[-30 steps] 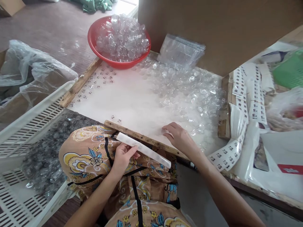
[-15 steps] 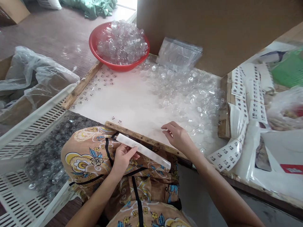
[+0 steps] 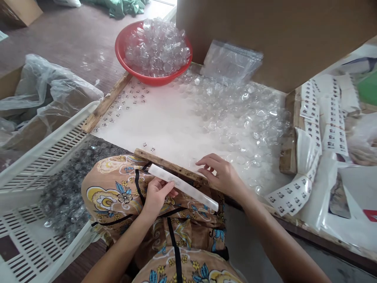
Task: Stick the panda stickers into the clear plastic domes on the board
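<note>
While a left hand (image 3: 157, 194) grips a white strip (image 3: 194, 191), a right hand (image 3: 222, 176) hangs over a white board (image 3: 165, 122)

As clear round pieces (image 3: 250, 118) crowd the board's far and right parts, a person in a floral garment (image 3: 118, 192) sits at its near edge. The left hand has thumb and fingers pinched on the strip, left of its middle; the strip slants above the garment, just on the near side of a wooden rail (image 3: 173, 164). The right hand's fingers curl loosely, tips apart, above the board's near edge.

Small dark printed marks (image 3: 137, 92) dot the board's left side. At its back left stands a red basin (image 3: 156, 81) heaped with more clear pieces, near a packet of clear plastic (image 3: 232, 61) by brown cardboard (image 3: 250, 31). Printed sticker strips (image 3: 290, 195) lie at right; at lower left, a slatted white crate (image 3: 88, 107) contains a dark-looking heap (image 3: 67, 188).
</note>
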`<state>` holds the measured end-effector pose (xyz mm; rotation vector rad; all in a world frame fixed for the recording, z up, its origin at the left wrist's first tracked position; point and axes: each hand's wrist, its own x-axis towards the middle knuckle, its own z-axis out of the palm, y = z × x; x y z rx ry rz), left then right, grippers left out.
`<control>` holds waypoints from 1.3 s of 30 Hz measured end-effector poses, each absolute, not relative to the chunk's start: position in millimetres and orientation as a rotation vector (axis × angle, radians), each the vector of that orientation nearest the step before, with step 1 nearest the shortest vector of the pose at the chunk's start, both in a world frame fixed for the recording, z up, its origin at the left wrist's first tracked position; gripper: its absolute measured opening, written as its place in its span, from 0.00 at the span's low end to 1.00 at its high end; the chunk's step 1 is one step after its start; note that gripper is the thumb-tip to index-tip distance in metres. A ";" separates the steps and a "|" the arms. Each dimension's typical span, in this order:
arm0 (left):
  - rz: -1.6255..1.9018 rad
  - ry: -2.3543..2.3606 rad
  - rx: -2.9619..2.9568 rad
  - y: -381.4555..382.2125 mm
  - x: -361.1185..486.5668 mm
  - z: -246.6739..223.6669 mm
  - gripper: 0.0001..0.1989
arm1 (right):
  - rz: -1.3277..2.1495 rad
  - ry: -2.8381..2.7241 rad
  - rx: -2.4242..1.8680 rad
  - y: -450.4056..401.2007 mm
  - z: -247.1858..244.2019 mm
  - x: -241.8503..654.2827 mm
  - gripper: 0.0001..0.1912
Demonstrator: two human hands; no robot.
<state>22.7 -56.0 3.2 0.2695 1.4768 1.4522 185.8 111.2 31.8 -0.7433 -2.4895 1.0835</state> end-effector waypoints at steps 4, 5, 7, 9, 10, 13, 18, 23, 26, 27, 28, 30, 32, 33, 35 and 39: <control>1.477 1.445 0.303 -57.3 25.7 8.0 0.12 | 1.392 -2.437 -0.698 83.3 52.4 172.8 0.07; 1.487 1.445 0.315 -57.8 26.1 9.3 0.11 | 1.463 -2.432 -0.691 77.0 54.0 169.2 0.08; 1.503 1.449 0.340 -59.1 26.3 11.9 0.11 | 1.561 -2.406 -0.708 67.4 53.5 163.4 0.07; 1.516 1.451 0.358 -60.2 26.2 14.0 0.11 | 1.559 -2.370 -0.746 61.4 50.5 160.6 0.05; 1.520 1.448 0.364 -60.5 26.1 14.7 0.11 | 1.514 -2.365 -0.751 59.2 48.7 160.3 0.04; 1.540 1.379 0.384 -60.9 25.7 15.2 0.11 | 1.190 -2.418 -0.677 52.1 43.8 162.1 0.04; 1.569 1.177 0.427 -61.2 24.1 9.4 0.15 | 0.573 -2.513 -0.508 38.7 37.6 165.6 0.07; 1.551 1.303 0.415 -60.8 22.0 5.4 0.11 | 0.888 -2.414 -0.597 41.5 40.0 163.6 0.04; 1.484 1.469 0.402 -59.2 20.6 8.5 0.15 | 1.183 -2.315 -0.751 46.0 41.8 162.5 0.03; 1.453 1.525 0.413 -59.0 20.1 9.9 0.15 | 1.231 -2.289 -0.788 46.0 42.2 162.2 0.03; 1.425 1.579 0.428 -59.0 19.6 10.9 0.16 | 1.261 -2.266 -0.811 45.2 42.6 161.8 0.04; 1.384 1.675 0.460 -59.7 17.9 10.9 0.15 | 1.287 -2.224 -0.827 42.2 43.7 160.4 0.04; 1.375 1.748 0.480 -60.2 15.6 6.9 0.14 | 1.296 -2.172 -0.832 41.0 45.8 158.5 0.04; 1.352 1.759 0.486 -60.3 14.4 3.9 0.14 | 1.295 -2.137 -0.845 42.6 47.5 158.3 0.04; 1.352 1.771 0.473 -60.2 12.5 -2.5 0.16 | 1.248 -2.048 -0.898 52.2 53.5 162.8 0.04; 1.375 1.761 0.480 -60.5 11.5 -8.7 0.18 | 0.885 -1.859 -1.134 95.2 74.5 210.5 0.06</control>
